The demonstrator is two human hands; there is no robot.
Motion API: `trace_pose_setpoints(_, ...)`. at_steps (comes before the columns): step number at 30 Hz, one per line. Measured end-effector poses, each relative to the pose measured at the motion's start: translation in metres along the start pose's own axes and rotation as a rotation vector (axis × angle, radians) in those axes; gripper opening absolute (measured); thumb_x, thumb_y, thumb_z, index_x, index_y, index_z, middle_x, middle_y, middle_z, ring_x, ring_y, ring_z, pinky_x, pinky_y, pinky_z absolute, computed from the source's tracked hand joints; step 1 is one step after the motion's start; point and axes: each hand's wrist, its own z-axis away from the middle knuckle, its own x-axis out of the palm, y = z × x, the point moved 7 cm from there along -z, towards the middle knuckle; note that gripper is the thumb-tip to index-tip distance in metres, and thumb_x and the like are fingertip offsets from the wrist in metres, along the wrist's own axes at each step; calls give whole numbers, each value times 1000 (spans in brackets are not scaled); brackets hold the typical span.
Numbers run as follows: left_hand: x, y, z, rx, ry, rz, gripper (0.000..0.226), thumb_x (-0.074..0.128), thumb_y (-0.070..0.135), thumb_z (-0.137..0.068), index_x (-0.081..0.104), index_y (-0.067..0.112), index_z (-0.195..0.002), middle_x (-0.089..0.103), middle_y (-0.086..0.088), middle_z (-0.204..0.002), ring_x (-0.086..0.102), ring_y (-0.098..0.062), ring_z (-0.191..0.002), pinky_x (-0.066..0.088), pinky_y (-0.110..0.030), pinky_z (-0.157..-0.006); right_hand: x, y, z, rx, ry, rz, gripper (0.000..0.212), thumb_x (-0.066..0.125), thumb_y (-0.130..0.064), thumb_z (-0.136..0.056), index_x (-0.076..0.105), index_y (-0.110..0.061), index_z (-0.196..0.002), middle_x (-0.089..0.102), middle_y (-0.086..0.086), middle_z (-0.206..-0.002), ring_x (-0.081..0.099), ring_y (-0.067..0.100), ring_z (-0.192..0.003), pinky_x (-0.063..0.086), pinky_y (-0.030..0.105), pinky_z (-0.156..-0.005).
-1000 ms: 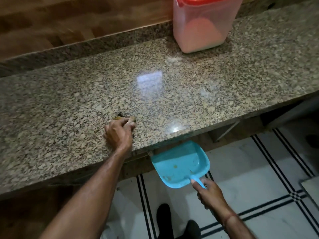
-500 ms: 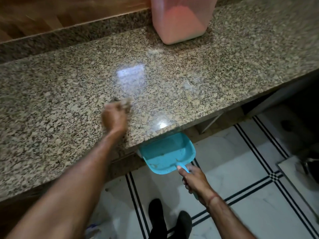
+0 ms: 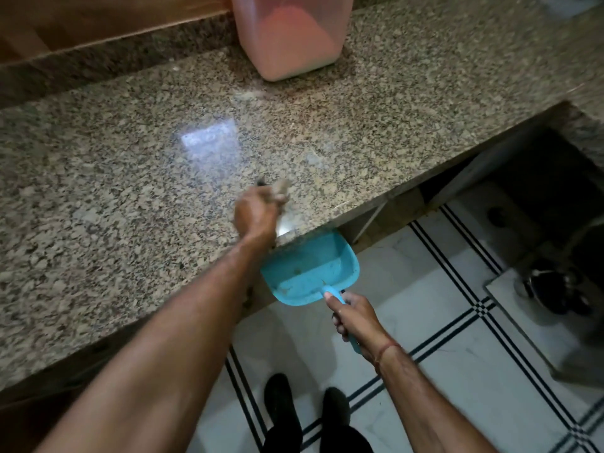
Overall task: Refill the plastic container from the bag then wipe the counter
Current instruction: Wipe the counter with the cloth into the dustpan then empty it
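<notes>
A speckled brown granite worktop [image 3: 98,191] is filling the upper and left part of the view, its front edge running diagonally from lower left to upper right. Below that edge, a white tiled floor [image 3: 441,354] with thin double black lines is showing. A wooden panel [image 3: 81,21] is running behind the worktop's back edge at top left.

The person's bare left arm is reaching forward from the lower left, straight across the worktop. The right arm is coming in from the lower right, bent and held lower, over the floor.

A plastic container [image 3: 291,37] is standing upright near the back edge, well apart from both hands. Its top is cut off by the frame, and pale pinkish powder is showing through its wall.

A turquoise dustpan [image 3: 310,273] is being held with its open mouth tucked just under the front edge, beside the left wrist, with a few brown specks lying in it.

Two dark shoes [image 3: 281,403] are standing on the floor.

The right hand [image 3: 354,317] is gripping the dustpan's handle, fingers wrapped tightly round it.

The left hand [image 3: 256,214], blurred by motion, is resting knuckles up near the front edge, fingers curled down over a small brownish wiping pad [image 3: 281,188] that is lying on the granite.
</notes>
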Motion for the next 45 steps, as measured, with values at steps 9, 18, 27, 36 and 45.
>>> trace_pose_setpoints(9, -44, -36, -12, -257, 417, -438, 38, 66, 37, -97, 66, 10, -123, 65, -19, -118, 56, -25, -91, 48, -36, -75, -48, -3, -32, -39, 0, 97, 31, 66, -49, -96, 57, -21, -84, 55, -5, -59, 45, 8, -46, 36, 21, -42)
trace_pose_setpoints(18, 73, 71, -9, -3, 159, 79, 18, 68, 39, -96, 76, 27, -107, 75, 3, -95, 61, -7, -72, 47, -22, -51, -123, -33, -74, -87, -102, 206, 34, 66, -49, -95, 62, -17, -87, 57, -4, -61, 50, 12, -52, 41, 26, -48)
trace_pose_setpoints(27, 36, 51, -77, -332, 540, -39, 29, 64, 42, -98, 73, 19, -114, 73, -5, -100, 62, -13, -72, 40, -21, -52, -172, -32, -114, -24, -127, 182, 31, 66, -49, -96, 67, -18, -97, 58, -2, -64, 53, 13, -56, 41, 25, -48)
trace_pose_setpoints(36, 116, 98, -78, -6, 220, 219, 26, 70, 48, -92, 75, 32, -111, 75, 9, -103, 70, -8, -81, 56, -21, -56, -174, -47, -131, -31, -145, 176, 26, 68, -42, -96, 67, -17, -90, 55, -6, -53, 44, 9, -41, 34, 23, -42)
trace_pose_setpoints(45, 111, 113, -126, -11, 148, 102, 27, 69, 49, -93, 73, 32, -113, 70, 12, -110, 67, -2, -83, 49, -11, -53, -168, -38, -154, 41, -141, 144, 31, 69, -45, -95, 67, -14, -98, 54, -6, -54, 44, 9, -42, 34, 25, -45)
